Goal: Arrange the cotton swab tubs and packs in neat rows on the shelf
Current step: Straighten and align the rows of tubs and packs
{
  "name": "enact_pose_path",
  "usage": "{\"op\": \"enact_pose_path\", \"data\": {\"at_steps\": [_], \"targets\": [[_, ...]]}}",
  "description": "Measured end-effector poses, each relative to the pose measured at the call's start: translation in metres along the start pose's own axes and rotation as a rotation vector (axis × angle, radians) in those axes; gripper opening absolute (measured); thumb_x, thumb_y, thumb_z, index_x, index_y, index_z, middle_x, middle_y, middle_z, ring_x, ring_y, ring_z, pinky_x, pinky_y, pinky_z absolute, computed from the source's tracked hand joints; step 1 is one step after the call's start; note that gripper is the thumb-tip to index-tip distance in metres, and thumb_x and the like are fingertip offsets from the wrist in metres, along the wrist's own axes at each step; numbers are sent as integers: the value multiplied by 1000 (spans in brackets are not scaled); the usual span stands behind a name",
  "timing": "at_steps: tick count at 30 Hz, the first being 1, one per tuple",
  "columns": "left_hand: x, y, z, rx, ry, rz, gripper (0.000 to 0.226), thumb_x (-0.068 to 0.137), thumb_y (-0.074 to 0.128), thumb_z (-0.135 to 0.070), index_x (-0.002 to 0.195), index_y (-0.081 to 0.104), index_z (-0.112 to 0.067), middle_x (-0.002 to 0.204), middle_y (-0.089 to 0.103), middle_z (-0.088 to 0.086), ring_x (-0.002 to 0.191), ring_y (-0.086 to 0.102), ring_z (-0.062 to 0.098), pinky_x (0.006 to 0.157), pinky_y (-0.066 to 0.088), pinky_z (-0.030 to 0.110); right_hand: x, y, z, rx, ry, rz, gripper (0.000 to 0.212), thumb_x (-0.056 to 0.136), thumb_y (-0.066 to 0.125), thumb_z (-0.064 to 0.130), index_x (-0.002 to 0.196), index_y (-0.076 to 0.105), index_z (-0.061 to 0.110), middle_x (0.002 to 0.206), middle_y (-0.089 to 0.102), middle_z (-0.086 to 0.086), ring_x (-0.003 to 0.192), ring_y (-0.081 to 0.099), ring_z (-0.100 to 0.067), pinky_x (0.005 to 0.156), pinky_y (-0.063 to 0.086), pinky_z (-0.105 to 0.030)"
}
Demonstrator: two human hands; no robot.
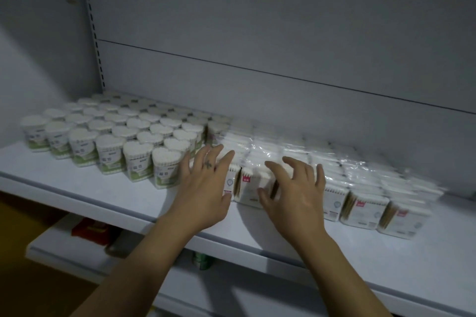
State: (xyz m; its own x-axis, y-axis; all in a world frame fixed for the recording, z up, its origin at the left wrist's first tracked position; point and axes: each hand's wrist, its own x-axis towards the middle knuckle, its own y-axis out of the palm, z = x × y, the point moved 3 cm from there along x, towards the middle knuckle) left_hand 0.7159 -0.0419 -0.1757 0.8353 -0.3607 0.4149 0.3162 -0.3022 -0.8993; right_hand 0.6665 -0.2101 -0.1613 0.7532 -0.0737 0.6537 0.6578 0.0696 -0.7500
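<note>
while both hands reach in from six o'clock, the left hand [203, 188] rests with fingers straight and spread at the seam where tubs meet packs. the right hand [296, 193] is over the front packs [360, 210], fingers wide and slightly bent, holding nothing. the step in hand looks like squaring the front pack row on the shelf [103, 195]. the next move calls for a light, even push so the faces line up. tubs [113, 136] stand at ten o'clock, six across the front and about seven rows deep. packs run toward three o'clock, five front faces showing, the deeper ones too blurred to count.
</note>
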Motion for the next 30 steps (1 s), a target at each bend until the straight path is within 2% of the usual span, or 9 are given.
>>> {"op": "enact_pose_path", "data": {"at_steps": [4, 7, 12, 16, 19, 21, 24, 27, 30], "targets": [[3, -3, -20, -32, 158, -88, 74, 87, 62, -40, 150, 25, -29, 159, 16, 0, 143, 1, 22, 117, 6, 49, -12, -20, -31, -19, 74, -31, 36, 75, 79, 28, 109, 69, 26, 127, 60, -8, 124, 48, -31, 115, 9, -55], [9, 0, -39, -13, 222, -47, 70, 90, 61, -39, 149, 25, -31, 158, 19, -3, 144, 4, 21, 111, 6, 43, -16, -22, -48, -66, 88, -10, 25, 72, 81, 22, 95, 71, 27, 114, 66, -3, 114, 57, -28, 112, 16, -61], [27, 6, -52, 19, 241, -20, 58, 88, 65, -22, 139, 41, -33, 145, 38, -5, 136, 25, 20, 101, 17, 38, -4, -7, -51, -127, -12, -6, 34, 63, 84, 13, 94, 72, 22, 93, 71, 1, 99, 64, -26, 108, 23, -66], [31, 7, -57, -21, 208, -39, 52, 86, 67, -21, 132, 48, -33, 136, 46, -7, 128, 36, 18, 99, 20, 37, 5, -1, -58, -126, -136, -1, 42, 57, 85, 6, 95, 72, 21, 83, 71, 3, 91, 64, -23, 110, 19, -54], [31, 9, -57, -25, 209, -50, 51, 86, 67, -20, 132, 48, -33, 135, 46, -8, 129, 36, 17, 101, 17, 37, 9, 0, -66, -72, -242, 19, 44, 59, 85, 6, 98, 71, 19, 84, 71, 5, 89, 63, -22, 108, 28, -51], [30, 8, -56, -22, 204, -44, 51, 86, 67, -22, 131, 47, -34, 136, 45, -9, 130, 36, 16, 103, 16, 38, 11, 2, -69, -28, -292, 42, 40, 60, 84, 5, 96, 72, 19, 86, 71, 5, 87, 62, -21, 104, 35, -45], [29, 8, -56, -33, 184, -24, 52, 87, 66, -21, 132, 45, -36, 138, 42, -11, 131, 33, 15, 103, 17, 36, 9, 4, -71, 16, -304, 39, 36, 65, 81, 5, 96, 71, 19, 91, 71, 6, 87, 61, -20, 100, 33, -37], [29, 6, -58, -51, 168, -17, 54, 86, 63, -19, 132, 42, -37, 137, 39, -11, 130, 31, 14, 102, 17, 35, 6, 6, -68, 6, -277, 47, 33, 70, 78, 7, 100, 70, 21, 99, 69, 4, 95, 60, -21, 104, 32, -41], [30, 3, -64, -34, 163, 5, 56, 87, 60, -29, 138, 37, -32, 143, 35, -6, 135, 26, 17, 109, 15, 39, 1, -2, -73, -15, -190, 47, 38, 74, 78, 17, 110, 68, 23, 118, 65, -3, 113, 55, -25, 111, 29, -49]]}}
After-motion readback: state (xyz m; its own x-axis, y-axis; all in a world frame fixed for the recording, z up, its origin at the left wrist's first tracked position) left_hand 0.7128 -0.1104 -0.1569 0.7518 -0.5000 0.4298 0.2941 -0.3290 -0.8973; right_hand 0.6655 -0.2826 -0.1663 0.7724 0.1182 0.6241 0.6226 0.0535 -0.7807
